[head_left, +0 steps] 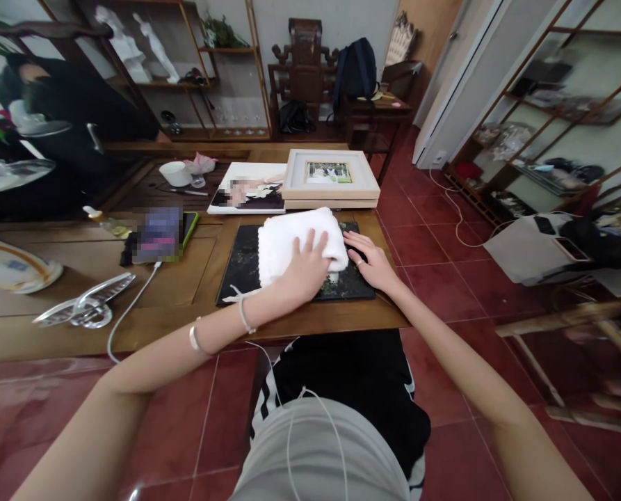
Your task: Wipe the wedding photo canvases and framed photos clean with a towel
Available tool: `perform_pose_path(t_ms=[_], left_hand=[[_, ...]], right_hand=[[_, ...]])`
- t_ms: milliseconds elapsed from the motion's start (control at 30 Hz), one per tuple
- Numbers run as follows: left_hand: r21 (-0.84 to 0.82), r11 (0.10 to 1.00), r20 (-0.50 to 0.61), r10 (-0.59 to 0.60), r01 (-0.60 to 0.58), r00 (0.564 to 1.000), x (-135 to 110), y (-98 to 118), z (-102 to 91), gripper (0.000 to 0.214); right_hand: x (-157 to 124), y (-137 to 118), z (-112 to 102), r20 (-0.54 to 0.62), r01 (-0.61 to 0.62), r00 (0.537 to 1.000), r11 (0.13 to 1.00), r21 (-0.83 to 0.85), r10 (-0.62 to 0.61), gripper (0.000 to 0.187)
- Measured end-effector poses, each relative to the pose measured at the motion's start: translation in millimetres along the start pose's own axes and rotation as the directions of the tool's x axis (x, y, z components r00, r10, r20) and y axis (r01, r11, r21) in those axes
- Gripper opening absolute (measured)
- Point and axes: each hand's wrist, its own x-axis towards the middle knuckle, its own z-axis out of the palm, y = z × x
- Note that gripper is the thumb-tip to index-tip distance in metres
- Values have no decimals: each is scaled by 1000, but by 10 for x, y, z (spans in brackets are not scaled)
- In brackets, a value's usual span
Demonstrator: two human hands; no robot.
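Observation:
A folded white towel lies on a dark, flat picture panel at the near edge of the wooden table. My left hand rests flat on the towel with its fingers spread. My right hand, a ring on one finger, lies flat on the panel's right part, fingertips touching the towel's edge. Behind the panel stands a light wooden picture frame stacked on another, and a printed photo board lies to its left.
A phone with a cable, a small bottle, a white cup, a plate and a clear glass piece sit on the table's left. Shelves, a dark chair and a backpack stand behind; red tiled floor to the right.

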Motion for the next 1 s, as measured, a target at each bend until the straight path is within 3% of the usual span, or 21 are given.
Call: perform_pose_path(t_ms=[167,267,367,500,667,800,900,1000], left_hand=[[119,979,-6,169,-167,986,-558,378,-80,32],[102,958,-24,270,-267,962,-731,413,-94,26],[66,953,-28,299,-297,954,-721,335,-105,24],[42,969,-1,243,-243,970,-503,133,-116,29],[-11,992,33,129,-128,991,-39,-260,-88,32],[-207,972,-9,111,-110,994,379,-529,-113,38],[-390,907,-85,137,-159,987,658,-551,-153,44],[-476,845,-141,199,-243,970,874,-436,-165,44]], right_hand=[[-2,-9,2,4,1,1000,1000,-13,-1,38],[-5,0,3,4,19,1000,1000,6,-19,41],[-5,11,6,-1,26,1000,1000,2,-26,41],[-6,12,12,-4,6,1000,1000,-12,-6,38],[-8,22,32,-24,15,1000,1000,-2,-15,35],[-9,39,46,-33,26,999,1000,2,-26,35],[-7,46,41,-30,27,999,1000,-5,-27,35],[-3,34,26,-27,21,999,1000,-20,-22,35]])
